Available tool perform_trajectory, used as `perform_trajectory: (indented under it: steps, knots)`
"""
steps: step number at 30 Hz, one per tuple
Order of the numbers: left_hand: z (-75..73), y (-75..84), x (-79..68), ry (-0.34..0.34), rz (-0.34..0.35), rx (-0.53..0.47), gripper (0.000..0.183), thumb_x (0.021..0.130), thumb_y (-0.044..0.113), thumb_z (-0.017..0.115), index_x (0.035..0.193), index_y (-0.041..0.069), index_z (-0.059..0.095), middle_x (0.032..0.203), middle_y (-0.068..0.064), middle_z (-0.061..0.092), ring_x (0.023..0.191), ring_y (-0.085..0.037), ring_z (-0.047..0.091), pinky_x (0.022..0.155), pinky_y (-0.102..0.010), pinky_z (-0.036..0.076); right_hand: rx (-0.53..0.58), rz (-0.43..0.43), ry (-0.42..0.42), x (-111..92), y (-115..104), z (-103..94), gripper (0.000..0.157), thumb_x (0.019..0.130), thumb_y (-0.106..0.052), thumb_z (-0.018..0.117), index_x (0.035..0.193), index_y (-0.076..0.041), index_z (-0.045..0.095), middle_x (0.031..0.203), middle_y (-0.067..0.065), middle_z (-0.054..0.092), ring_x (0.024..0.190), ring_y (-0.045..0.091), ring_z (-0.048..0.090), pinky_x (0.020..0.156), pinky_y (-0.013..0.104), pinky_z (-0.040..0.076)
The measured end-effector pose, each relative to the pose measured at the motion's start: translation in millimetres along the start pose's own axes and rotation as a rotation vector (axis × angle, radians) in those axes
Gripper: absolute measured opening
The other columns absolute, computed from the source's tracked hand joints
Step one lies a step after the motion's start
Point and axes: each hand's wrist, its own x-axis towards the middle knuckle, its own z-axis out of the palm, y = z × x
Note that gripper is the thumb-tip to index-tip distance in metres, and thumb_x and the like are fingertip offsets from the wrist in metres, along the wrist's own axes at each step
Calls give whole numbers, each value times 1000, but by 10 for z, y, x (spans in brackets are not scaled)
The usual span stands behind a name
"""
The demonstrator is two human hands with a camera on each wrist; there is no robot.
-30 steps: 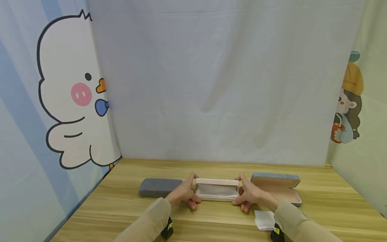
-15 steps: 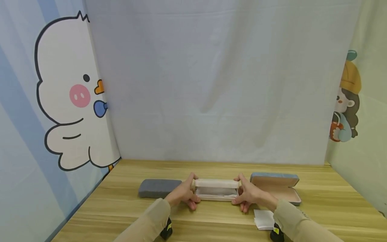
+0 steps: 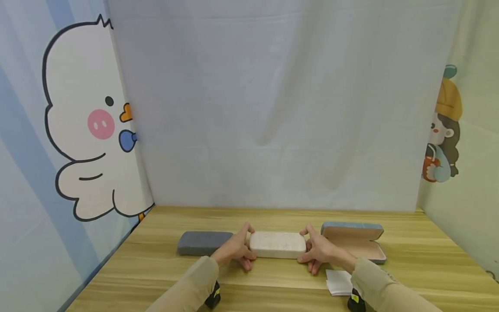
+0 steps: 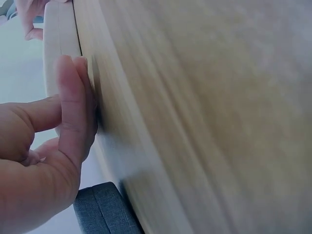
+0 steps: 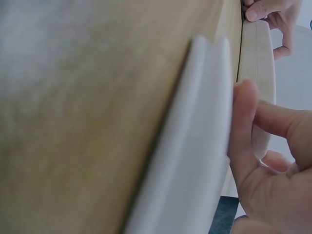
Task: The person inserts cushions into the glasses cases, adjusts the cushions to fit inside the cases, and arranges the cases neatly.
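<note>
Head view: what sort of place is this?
Probably a small staged booth for recording, judging by the wood-grain table, the plain pale cloth hung behind it, and the cartoon sheets on both sides.

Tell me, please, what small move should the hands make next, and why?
Probably the left hand and right hand should release the cream case: its lid looks closed and it appears to rest on the table, while the blue case nearby stands open.
</note>
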Motion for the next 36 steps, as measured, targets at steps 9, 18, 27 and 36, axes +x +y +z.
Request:
perform_trajectory:
  steps: [9,18,27,36]
  knots:
    - [122,227,-124,83,-26,236,73,77,-10,70,135,5,28,65,-22,63,37,-15,56,43,-36,57,-232,-48,79,-112,-120,-72,67,83,-8,74,133,4,30,72,13,63,39,11,56,36,34,52]
    - [708,640,-179,-58,-40,-102,48,82,-2,72,119,3,42,64,-16,59,40,-14,58,41,-26,55,-122,-9,217,-547,-196,-375,61,92,-24,66,136,4,35,79,17,64,43,16,55,35,26,41]
    - [1447,638,-80,-44,-152,-398,41,80,-7,72,109,3,44,75,-22,68,52,-22,68,42,-22,55,2,87,256,-1097,59,-721,62,95,-27,61,136,11,33,76,7,70,43,7,55,36,19,40]
    - [1760,638,1,17,-178,-473,41,78,-11,71,103,2,41,76,-29,69,51,-26,69,43,-24,56,-24,189,217,-1540,437,-915,53,93,-21,63,122,14,37,67,2,65,41,2,53,39,13,33]
